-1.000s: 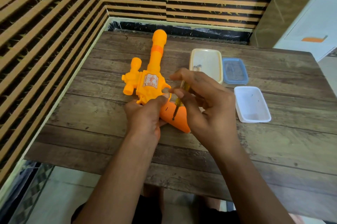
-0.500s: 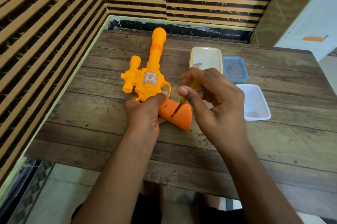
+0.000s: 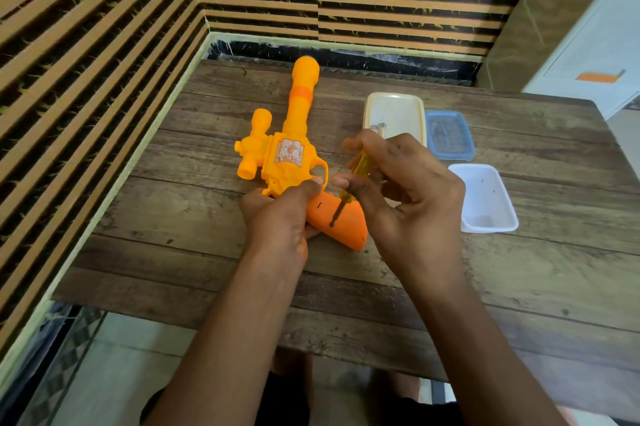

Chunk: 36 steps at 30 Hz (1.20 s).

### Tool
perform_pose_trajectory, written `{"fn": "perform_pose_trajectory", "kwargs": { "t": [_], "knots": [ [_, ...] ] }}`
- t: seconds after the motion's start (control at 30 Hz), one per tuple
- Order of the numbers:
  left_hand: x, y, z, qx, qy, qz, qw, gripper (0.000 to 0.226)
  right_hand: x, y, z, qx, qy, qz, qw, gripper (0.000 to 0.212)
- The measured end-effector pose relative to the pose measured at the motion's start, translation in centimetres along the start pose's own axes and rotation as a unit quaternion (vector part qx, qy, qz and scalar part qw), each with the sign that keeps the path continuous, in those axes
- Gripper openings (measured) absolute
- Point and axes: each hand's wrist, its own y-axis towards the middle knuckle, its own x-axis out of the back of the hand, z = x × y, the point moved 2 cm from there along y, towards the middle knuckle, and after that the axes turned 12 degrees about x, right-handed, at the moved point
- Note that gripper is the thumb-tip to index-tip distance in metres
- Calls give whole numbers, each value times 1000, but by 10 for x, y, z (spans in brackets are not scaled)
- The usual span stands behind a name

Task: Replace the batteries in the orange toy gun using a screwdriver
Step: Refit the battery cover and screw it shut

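Head view, single frame.

- Orange toy gun: lies flat on the wooden counter, left of centre. The barrel points away from the person toward the slatted wall. The darker orange grip angles back toward the near right.
- Left hand: fingers curled around the gun where body meets grip, thumb on top, holding it against the counter. The hand hides the rear of the body and the start of the grip.
- Right hand: fingers closed around the yellow translucent handle of the screwdriver, thumb against its lower end. The shaft slants down and left, and the tip touches the upper face of the grip. Cannot tell whether it sits in a screw head.
- A short dark slot shows on the grip just left of the shaft.

Surroundings:
- Cream tray: far side of the counter, just beyond the right hand, which covers its near edge. Small metal pieces lie at its near left corner, too small to identify.
- Blue container: directly right of the tray, touching or nearly so.
- White container: nearer the person, right of the right hand and apart from it. A few dark specks inside.
- A white cabinet stands past the counter's far right corner.
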Motion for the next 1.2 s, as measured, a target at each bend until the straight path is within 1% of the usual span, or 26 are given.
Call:
{"fn": "perform_pose_trajectory", "kwargs": {
  "t": [0.07,0.17,0.27,0.33,0.43,0.53,0.8,0.97,1.07,1.2],
  "knots": [
    [0,-1,0,-1,-3,-1,1000,41,0,-1,0,-1,23,3,1000,20],
    [0,3,0,4,0,-3,1000,43,0,-3,-1,-31,93,18,995,30],
    [-1,5,1,10,9,0,1000,48,1,-3,-3,-57,99,23,993,37],
    [-1,5,0,10,11,-5,1000,46,3,-3,-6,-76,94,12,993,37],
    [1,5,1,13,9,-14,1000,47,5,-3,-6,-69,42,7,997,28],
    [1,4,0,14,8,-11,1000,48,5,-2,-3,-47,-11,6,999,25],
    [1,3,0,9,-9,-7,1000,48,-1,-2,8,-24,-91,-33,995,29],
    [0,-2,-1,5,-17,-5,1000,47,-6,-1,17,-9,-141,-43,989,33],
    [1,-4,-1,2,-14,-2,1000,45,-5,-1,13,-8,-113,-27,993,31],
    [1,-2,-1,5,-5,-4,1000,42,0,-3,5,-44,-30,27,998,37]
  ]
}}
